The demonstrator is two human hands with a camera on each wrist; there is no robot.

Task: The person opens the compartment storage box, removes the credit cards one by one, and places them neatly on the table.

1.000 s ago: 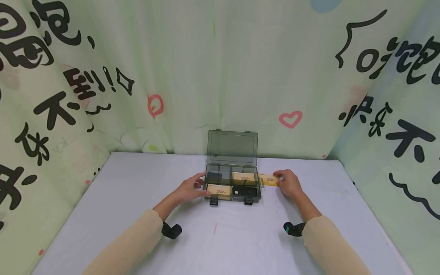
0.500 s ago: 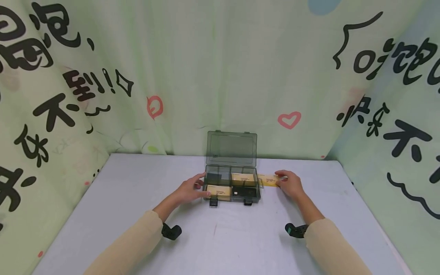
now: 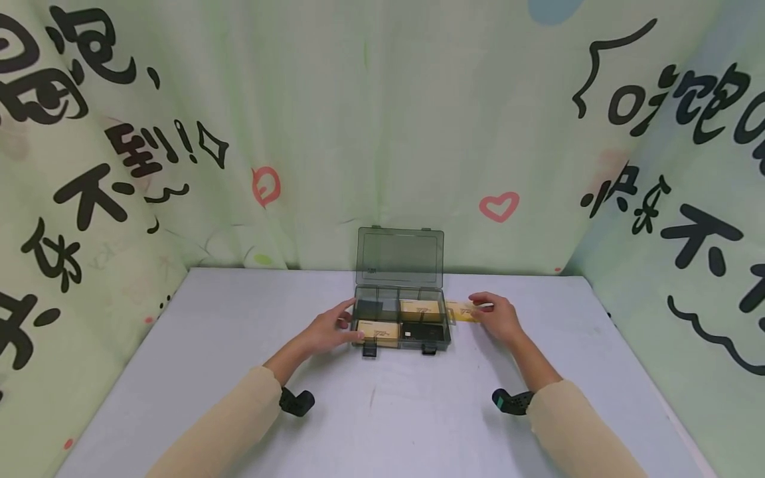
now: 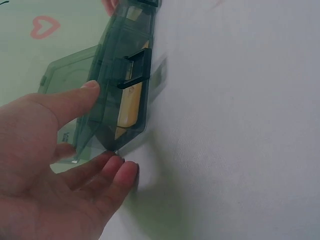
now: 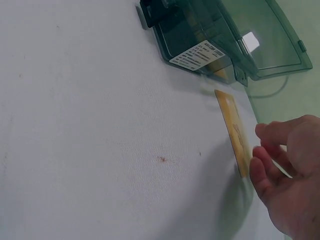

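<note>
A see-through grey-green plastic compartment box (image 3: 425, 345) stands at the middle of the table with its lid (image 3: 400, 255) raised. In its compartments lie a yellow printed piece (image 3: 379, 331) at front left, another yellow piece (image 3: 420, 307) behind on the right, and a black item (image 3: 422, 330). My left hand (image 3: 325, 330) touches the box's left end, thumb at the front corner, fingers loosely spread. Just right of the box, a flat yellow card (image 5: 234, 131) with printing lies on the table. My right hand (image 3: 499, 317) hovers at its outer end, fingertips loosely bent and apart.
Two dark latches (image 3: 369, 348) stick out from the box's front. The white-covered table (image 3: 394, 425) ends at a pale green printed curtain (image 3: 412, 133), close behind the lid. A white label (image 5: 198, 55) is on the box's right end.
My right hand has shifted slightly left toward the box, over the card's outer end, and its fingertips no longer pinch there. The left hand stays at the box.
</note>
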